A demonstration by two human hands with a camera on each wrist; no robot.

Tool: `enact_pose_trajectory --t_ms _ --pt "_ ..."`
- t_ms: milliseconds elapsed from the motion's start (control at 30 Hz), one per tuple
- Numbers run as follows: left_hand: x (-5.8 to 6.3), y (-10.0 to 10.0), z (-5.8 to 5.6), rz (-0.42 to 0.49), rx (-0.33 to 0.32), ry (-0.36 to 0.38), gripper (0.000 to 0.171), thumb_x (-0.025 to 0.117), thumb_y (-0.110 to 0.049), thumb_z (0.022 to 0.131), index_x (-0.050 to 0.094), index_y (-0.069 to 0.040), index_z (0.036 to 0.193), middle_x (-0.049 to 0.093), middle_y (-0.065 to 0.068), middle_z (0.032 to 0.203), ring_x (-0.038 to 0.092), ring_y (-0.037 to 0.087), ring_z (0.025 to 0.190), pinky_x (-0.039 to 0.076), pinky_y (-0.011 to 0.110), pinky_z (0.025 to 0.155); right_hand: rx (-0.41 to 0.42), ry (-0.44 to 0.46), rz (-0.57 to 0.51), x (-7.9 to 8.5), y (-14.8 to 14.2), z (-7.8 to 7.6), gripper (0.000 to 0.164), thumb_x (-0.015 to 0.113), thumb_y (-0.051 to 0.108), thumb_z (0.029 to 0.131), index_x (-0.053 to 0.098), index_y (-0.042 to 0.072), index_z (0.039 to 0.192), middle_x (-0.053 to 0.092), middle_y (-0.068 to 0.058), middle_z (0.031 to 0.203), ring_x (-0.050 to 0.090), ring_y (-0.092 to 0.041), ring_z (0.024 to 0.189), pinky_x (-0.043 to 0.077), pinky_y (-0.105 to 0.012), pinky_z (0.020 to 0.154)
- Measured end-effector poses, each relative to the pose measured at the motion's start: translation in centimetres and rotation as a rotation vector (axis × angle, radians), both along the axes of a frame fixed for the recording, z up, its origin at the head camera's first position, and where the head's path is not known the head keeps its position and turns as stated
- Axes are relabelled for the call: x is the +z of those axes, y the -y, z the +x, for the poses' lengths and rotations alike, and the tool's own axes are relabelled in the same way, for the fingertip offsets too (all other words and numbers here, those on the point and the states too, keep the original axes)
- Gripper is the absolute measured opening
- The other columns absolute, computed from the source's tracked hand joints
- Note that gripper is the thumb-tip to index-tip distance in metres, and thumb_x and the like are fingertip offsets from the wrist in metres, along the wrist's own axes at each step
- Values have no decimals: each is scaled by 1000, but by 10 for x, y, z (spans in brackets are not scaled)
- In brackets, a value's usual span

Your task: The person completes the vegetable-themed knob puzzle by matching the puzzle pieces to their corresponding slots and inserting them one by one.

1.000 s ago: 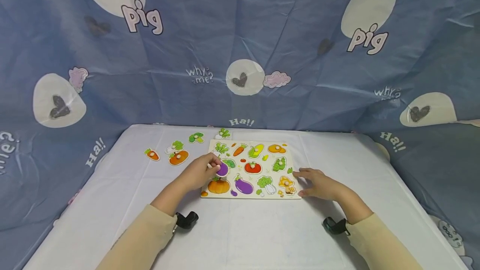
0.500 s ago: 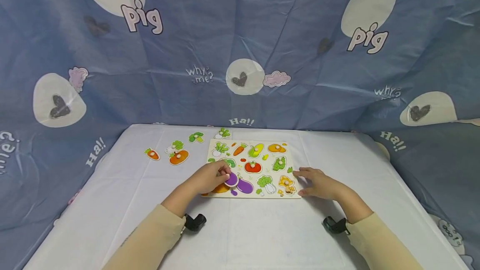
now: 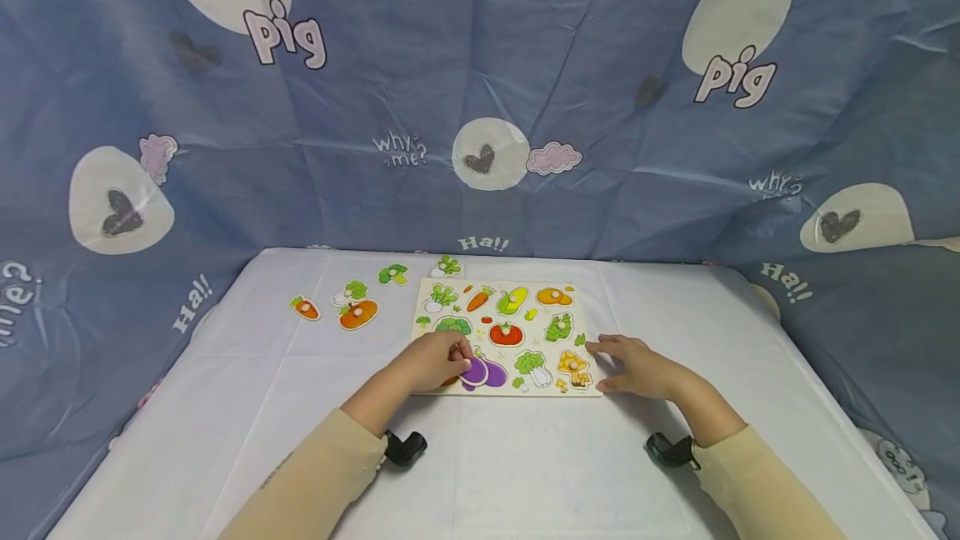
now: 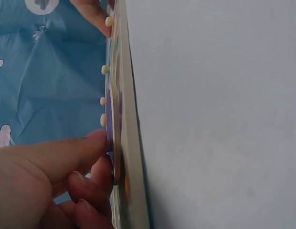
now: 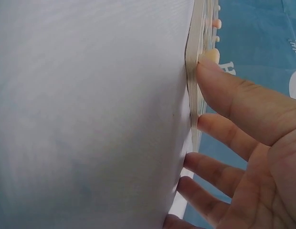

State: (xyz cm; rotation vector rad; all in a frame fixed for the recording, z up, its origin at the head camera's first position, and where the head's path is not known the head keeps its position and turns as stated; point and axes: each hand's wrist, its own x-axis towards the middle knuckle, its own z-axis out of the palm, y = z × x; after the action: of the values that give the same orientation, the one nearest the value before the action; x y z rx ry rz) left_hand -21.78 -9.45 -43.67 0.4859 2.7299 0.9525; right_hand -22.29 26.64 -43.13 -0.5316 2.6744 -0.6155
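In the head view my left hand [image 3: 435, 362] pinches a purple eggplant puzzle piece [image 3: 475, 372] by its knob. The piece lies partly over the printed eggplant [image 3: 496, 374] on the vegetable puzzle board [image 3: 536, 340], slightly left of that picture. Seen from the left wrist, thumb and index finger meet at the edge of the eggplant piece [image 4: 109, 114], which lies close along the board's face. My right hand [image 3: 637, 368] rests at the board's right edge with fingers spread; the right wrist view has its thumb [image 5: 219, 86] and fingertips touching the board's side.
Left of and behind the board lie loose pieces: a carrot [image 3: 304, 308], a pumpkin [image 3: 357, 315], a leafy vegetable [image 3: 349, 294], broccoli [image 3: 392, 275] and a radish-like piece [image 3: 446, 266]. A tomato piece [image 3: 506, 335] and mushroom piece [image 3: 573, 371] sit in the board. White cloth covers the table.
My left hand has carried the eggplant piece right and toward me, from the board's left side onto the printed eggplant. The right hand has stayed in place.
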Motion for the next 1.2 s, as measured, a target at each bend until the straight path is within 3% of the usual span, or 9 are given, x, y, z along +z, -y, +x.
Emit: enact_pose_trajectory --t_ms 433,800,1200 --pt "-4 -14 5 -14 76 -40 13 75 -16 91 64 -18 83 57 -6 73 52 12 69 44 29 67 1 3 -1 -2 -2 0 76 80 36 84 49 10 148 32 -27 156 24 -52 143 25 -70 109" --pt "-2 -26 9 -15 185 -2 13 78 -20 87 67 -19 80 60 -6 66 56 12 60 42 30 60 4 1 -5 -1 -1 1 76 80 36 84 50 10 148 32 -27 156 24 -52 143 25 -70 109" --pt "-4 -33 11 -13 204 4 15 78 -23 87 67 -18 78 60 -6 61 56 13 57 41 31 56 3 8 -12 0 -1 1 76 80 36 84 48 10 149 31 -27 157 23 -52 143 24 -71 109"
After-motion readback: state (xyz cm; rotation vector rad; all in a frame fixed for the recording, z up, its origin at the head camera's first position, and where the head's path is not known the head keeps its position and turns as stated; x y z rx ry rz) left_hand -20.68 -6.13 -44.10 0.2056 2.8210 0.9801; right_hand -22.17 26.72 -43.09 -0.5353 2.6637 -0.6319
